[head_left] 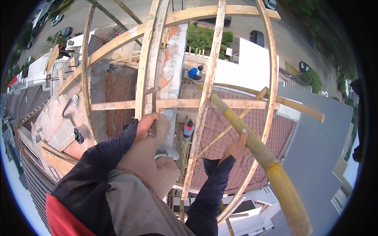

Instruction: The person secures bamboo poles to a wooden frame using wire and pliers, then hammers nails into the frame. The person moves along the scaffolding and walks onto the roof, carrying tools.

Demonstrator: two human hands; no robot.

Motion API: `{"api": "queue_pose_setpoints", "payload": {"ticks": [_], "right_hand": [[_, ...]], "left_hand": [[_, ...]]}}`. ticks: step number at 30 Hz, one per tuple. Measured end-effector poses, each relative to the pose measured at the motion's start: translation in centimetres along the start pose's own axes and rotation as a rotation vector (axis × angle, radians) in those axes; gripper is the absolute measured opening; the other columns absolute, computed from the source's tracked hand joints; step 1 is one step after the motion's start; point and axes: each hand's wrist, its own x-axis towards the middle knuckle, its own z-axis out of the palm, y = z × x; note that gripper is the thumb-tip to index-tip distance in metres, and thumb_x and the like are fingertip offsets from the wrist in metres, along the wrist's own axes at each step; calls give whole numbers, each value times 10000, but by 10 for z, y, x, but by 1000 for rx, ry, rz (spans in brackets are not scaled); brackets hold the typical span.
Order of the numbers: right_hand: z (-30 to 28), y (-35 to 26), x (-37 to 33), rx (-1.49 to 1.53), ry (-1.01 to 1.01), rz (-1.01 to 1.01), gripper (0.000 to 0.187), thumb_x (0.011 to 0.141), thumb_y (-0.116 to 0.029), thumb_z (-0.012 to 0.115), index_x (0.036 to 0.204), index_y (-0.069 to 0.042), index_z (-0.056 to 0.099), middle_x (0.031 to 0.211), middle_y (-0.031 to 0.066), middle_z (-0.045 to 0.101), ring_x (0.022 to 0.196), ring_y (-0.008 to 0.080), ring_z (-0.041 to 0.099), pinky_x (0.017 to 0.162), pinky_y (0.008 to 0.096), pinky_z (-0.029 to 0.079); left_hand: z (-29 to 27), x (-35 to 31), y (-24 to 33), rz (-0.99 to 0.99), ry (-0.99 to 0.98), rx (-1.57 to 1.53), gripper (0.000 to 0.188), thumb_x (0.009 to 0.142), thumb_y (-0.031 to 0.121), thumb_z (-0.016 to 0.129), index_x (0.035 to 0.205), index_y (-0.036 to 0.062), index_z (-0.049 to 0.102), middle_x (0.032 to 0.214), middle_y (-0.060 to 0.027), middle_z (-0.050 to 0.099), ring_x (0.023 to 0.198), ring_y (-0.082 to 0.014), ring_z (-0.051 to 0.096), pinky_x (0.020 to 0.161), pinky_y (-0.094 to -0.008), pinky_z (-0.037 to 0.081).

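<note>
My left hand, close to my bent knee, is closed round the handle of a hammer. The hammer stands upright in this view, its head over the wooden beams and its handle end below my fist. On the right, my right hand grips a thick bamboo pole, thumb on top and the fingers partly hidden behind it. This pole slants from the lower right up toward the middle, passing over a long timber batten. A timber crosspiece runs across in front of me.
I am high above the ground among open timbers, with a curved beam farther out. Below are a person in blue, another person, a red tiled roof and a brick wall. A second bamboo pole crosses at right.
</note>
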Motion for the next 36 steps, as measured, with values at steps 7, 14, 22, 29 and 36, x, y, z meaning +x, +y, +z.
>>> {"api": "queue_pose_setpoints", "payload": {"ticks": [7,14,22,29,36], "right_hand": [[-2,-8,-3,-92,8,69,503,848,-60,661,1301,-3,450,1217,103,514,1143,210,496,1035,350,373],[-6,-9,2,-234,-57,13,483,863,-56,632,1308,6,454,1207,105,527,1152,204,486,1051,343,339],[-4,-2,-3,-128,48,82,459,850,35,622,1277,-24,464,1179,95,544,1102,202,521,992,329,409],[-12,19,0,-58,90,106,485,834,33,611,1291,-36,462,1212,87,538,1144,197,511,1008,333,410],[3,-7,-11,-195,214,282,533,833,-19,656,1322,-27,444,1274,104,518,1195,218,489,1048,387,414]], "left_hand": [[-42,5,31,-289,2,-386,200,726,261,620,628,172,470,536,24,404,433,-146,336,464,-322,279],[-74,-38,60,-291,-4,-448,227,755,267,634,643,154,472,543,3,409,421,-163,320,459,-330,274],[-110,-60,126,-126,63,-215,203,762,281,601,673,151,474,546,-6,440,419,-151,377,420,-308,284],[-100,-13,199,158,306,199,181,794,299,607,709,164,520,540,20,440,414,-135,397,383,-319,316],[-9,31,302,-129,138,239,198,802,298,624,721,152,516,574,20,454,434,-132,424,394,-309,337]]}}
